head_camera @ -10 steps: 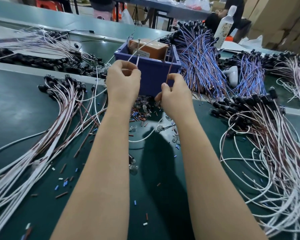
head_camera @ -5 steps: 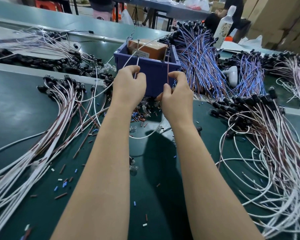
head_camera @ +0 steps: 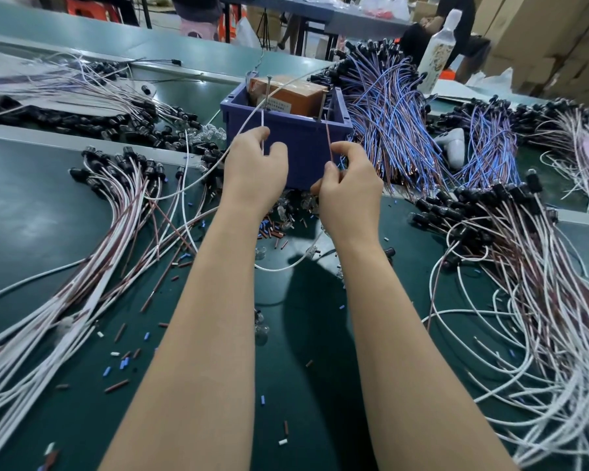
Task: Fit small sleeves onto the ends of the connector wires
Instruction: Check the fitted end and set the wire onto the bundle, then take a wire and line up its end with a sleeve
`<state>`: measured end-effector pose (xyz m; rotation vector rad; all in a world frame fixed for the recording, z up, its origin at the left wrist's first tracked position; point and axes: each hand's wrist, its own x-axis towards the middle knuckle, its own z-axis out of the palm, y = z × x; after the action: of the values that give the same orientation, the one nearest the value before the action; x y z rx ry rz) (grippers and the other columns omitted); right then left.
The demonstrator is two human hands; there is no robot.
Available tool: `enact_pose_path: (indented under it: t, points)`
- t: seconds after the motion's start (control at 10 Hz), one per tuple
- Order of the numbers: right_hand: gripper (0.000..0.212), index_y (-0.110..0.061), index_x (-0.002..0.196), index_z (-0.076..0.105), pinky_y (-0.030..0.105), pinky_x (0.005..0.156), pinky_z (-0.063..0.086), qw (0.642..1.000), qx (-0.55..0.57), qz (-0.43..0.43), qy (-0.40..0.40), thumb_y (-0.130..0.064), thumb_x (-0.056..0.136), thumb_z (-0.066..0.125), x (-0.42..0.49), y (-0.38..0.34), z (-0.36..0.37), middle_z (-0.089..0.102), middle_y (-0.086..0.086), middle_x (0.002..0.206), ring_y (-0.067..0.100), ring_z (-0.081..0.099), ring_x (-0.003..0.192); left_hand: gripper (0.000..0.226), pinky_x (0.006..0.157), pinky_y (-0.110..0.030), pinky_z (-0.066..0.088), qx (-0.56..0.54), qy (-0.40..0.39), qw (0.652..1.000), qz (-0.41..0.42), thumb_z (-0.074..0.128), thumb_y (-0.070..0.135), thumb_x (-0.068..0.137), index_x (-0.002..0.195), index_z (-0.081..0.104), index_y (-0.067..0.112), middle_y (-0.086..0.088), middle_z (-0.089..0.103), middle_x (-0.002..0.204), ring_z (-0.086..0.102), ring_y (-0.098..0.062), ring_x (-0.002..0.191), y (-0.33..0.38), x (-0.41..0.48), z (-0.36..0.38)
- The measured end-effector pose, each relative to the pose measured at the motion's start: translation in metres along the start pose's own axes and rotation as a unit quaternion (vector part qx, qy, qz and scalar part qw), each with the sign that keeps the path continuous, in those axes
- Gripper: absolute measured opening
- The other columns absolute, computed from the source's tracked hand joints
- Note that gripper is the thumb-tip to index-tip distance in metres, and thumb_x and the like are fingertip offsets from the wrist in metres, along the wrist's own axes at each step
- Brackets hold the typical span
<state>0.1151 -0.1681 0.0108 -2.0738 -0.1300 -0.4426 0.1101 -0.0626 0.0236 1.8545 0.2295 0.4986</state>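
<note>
My left hand [head_camera: 255, 175] pinches a thin white wire [head_camera: 262, 130] between thumb and forefinger, its end standing up in front of the blue bin [head_camera: 306, 137]. My right hand [head_camera: 352, 198] pinches a brown wire [head_camera: 328, 139] the same way, the other fingers curled in. The two ends stand apart from each other. These wires look light and springy, so I'd grip just below the tip, or it will bend away from a sleeve. The sleeves [head_camera: 269, 231], tiny brown and blue tubes scattered on the green table [head_camera: 41, 212] under my wrists, are probably slippery and easy to drop. Whether one already sits on either tip, I cannot tell.
</note>
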Motion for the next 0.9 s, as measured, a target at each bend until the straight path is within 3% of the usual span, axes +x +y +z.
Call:
enact_pose_path:
  t: [0.1,0.3,0.4,0.7,0.9]
  points:
    - [0.028,-0.014,0.121,0.055,0.033,0.081,0.05,1.0,0.006,-0.006,-0.007,-0.009,0.095,0.045,-0.0002,-0.001,0.0004,0.07,0.012,0.097,0.025,0.064,0.088,0.046,0.104,-0.041,0.043,0.0,-0.009,1.0,-0.003,0.044,0.014,0.094,0.138,0.044,0.002,-0.013,0.053,0.134,0.051,-0.026,0.123,-0.0008,0.0018,-0.0003]
    - [0.031,-0.014,0.125,0.055,0.032,0.084,0.049,1.0,0.009,-0.006,-0.019,-0.01,0.096,0.044,0.0004,-0.0019,0.0009,0.07,0.012,0.1,0.024,0.065,0.091,0.046,0.105,-0.04,0.042,-0.006,-0.014,1.0,-0.005,0.045,0.015,0.094,0.138,0.044,0.005,-0.01,0.052,0.136,0.051,-0.024,0.124,-0.001,0.0038,-0.0017]
    - [0.032,-0.015,0.126,0.055,0.023,0.077,0.046,1.0,0.006,-0.013,-0.025,-0.009,0.096,0.044,0.0007,-0.0016,0.0,0.07,0.01,0.1,0.019,0.064,0.088,0.046,0.105,-0.041,0.042,-0.005,-0.018,1.0,-0.002,0.045,0.015,0.094,0.138,0.044,0.005,-0.01,0.052,0.137,0.051,-0.024,0.124,-0.0014,0.0036,-0.0012]
    - [0.036,-0.016,0.131,0.052,0.017,0.078,0.04,0.999,-0.006,-0.015,-0.052,-0.009,0.097,0.044,0.0008,-0.0008,-0.0003,0.069,0.01,0.109,0.019,0.063,0.097,0.046,0.106,-0.041,0.041,-0.008,-0.024,1.0,0.0,0.046,0.016,0.094,0.139,0.043,0.005,-0.008,0.049,0.139,0.05,-0.023,0.126,-0.0024,0.0044,-0.0007]
    - [0.036,-0.016,0.131,0.052,0.021,0.084,0.041,0.998,-0.005,-0.014,-0.055,-0.008,0.096,0.044,0.0013,-0.0018,-0.0001,0.069,0.011,0.109,0.02,0.062,0.098,0.047,0.106,-0.04,0.041,-0.01,-0.03,0.999,-0.002,0.047,0.017,0.094,0.139,0.043,0.007,-0.006,0.049,0.14,0.05,-0.022,0.125,-0.0023,0.0052,-0.0002]
